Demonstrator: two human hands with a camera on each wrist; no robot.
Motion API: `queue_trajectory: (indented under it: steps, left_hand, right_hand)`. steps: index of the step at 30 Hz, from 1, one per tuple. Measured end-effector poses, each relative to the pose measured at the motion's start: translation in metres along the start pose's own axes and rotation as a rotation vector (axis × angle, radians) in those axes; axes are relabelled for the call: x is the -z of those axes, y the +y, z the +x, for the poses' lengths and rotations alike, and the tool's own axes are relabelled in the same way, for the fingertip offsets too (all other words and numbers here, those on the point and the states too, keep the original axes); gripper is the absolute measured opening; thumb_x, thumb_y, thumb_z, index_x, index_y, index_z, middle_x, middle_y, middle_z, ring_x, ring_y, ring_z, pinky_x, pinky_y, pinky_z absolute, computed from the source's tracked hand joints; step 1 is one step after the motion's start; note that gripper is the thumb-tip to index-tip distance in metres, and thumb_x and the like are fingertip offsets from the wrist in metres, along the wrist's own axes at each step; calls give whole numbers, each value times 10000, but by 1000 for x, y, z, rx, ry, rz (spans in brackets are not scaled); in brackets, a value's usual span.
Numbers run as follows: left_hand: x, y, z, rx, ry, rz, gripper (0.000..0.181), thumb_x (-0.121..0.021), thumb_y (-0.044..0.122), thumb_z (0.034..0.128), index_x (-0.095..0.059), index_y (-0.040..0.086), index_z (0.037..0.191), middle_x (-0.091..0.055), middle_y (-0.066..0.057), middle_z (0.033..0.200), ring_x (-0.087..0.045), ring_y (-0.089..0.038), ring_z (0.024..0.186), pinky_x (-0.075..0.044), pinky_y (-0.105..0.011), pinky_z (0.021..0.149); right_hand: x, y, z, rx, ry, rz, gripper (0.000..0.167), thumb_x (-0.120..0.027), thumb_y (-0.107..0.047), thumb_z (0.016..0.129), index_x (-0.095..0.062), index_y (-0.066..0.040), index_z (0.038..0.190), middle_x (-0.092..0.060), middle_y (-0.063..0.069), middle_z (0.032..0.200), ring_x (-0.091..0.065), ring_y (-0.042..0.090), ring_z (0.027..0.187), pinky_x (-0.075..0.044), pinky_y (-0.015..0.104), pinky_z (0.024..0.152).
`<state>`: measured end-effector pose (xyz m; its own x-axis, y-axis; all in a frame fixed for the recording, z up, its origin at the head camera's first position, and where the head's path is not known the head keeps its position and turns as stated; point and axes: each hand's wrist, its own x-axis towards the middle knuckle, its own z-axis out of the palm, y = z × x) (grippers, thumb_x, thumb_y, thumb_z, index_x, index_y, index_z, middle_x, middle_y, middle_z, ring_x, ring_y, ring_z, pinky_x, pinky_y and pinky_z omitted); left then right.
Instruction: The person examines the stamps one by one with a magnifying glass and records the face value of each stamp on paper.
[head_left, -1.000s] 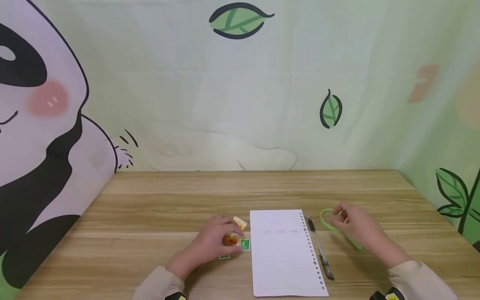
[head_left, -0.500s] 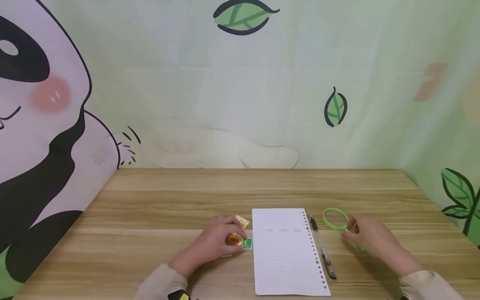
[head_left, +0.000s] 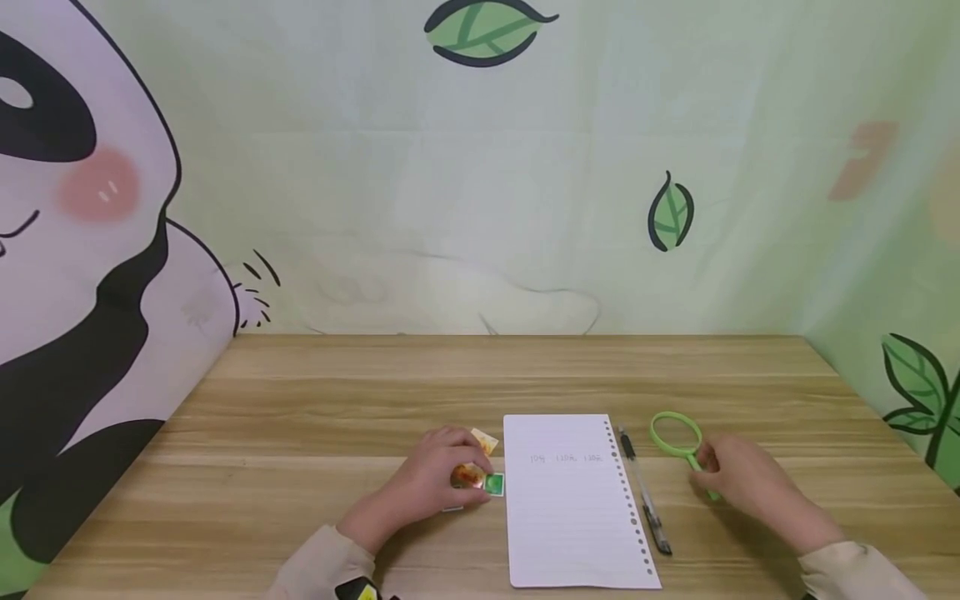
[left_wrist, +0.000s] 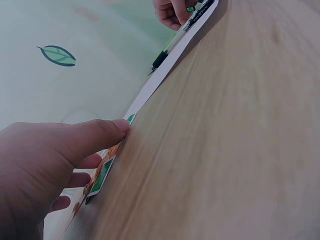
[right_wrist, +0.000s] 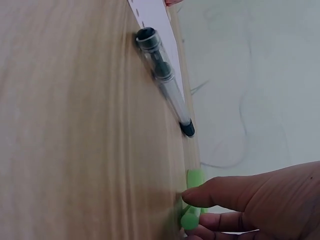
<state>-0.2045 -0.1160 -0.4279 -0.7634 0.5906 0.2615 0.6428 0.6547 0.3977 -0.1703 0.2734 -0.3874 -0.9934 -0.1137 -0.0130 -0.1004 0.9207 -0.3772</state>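
Observation:
My left hand (head_left: 427, 477) rests with loosely bent fingers around several small stamps, among them a green one (head_left: 494, 484) beside the paper and a yellowish one (head_left: 486, 442) behind the fingertips. Another green stamp (left_wrist: 102, 175) lies below the thumb in the left wrist view; the hand partly covers the group. On the right, my right hand (head_left: 746, 479) pinches the handle of a green magnifying glass (head_left: 693, 461) between thumb and fingers. Its round lens end points away, towards the back left. The right wrist view shows the thumb on the green handle (right_wrist: 195, 179).
Between the hands lies a white sheet (head_left: 573, 525) with a short handwritten line and punched holes along its right edge. A clear pen with dark ends (head_left: 645, 492) lies right of it. The wooden table (head_left: 360, 392) meets a printed curtain (head_left: 360, 183) behind.
My right hand has shifted from the magnifying glass's ring to its handle, and the glass has turned slightly. The left hand stays over the stamps. The head view has shifted slightly.

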Motion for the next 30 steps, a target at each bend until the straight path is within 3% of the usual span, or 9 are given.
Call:
queue_trajectory:
  steps: [8, 18, 25, 30]
  left_hand:
    - [-1, -1, 0, 16, -7, -3, 220, -807, 329, 751, -711, 226, 919, -629, 54, 1035, -542, -174, 1080, -376, -465, 1047]
    - [-2, 0, 0, 11, -15, -5, 220, -806, 324, 753, -712, 222, 924, -628, 59, 1031, -540, -168, 1076, -372, -467, 1052]
    - [-2, -1, 0, 10, -9, -8, 219, -810, 314, 750, -710, 221, 921, -627, 56, 1032, -542, -165, 1071, -377, -466, 1046]
    - [-1, 0, 0, 18, -14, -9, 221, -811, 311, 751, -712, 218, 925, -628, 52, 1037, -540, -166, 1071, -380, -467, 1036]
  right_hand:
    - [-3, 5, 1, 20, 23, -20, 129, -692, -69, 784, -568, -54, 814, -549, 3, 695, -466, 136, 630, -380, 256, 540]
    - [4, 9, 0, 22, 62, -37, 52, -627, -83, 800, -580, -68, 815, -529, -7, 676, -441, 137, 606, -355, 279, 539]
    - [17, 2, 4, 46, 78, -48, 55, -632, -79, 852, -592, -42, 856, -611, 20, 751, -505, 132, 661, -413, 280, 568]
    - [23, -10, 6, 81, 116, -33, 58, -633, -75, 860, -594, -33, 866, -588, 8, 727, -462, 119, 624, -365, 222, 518]
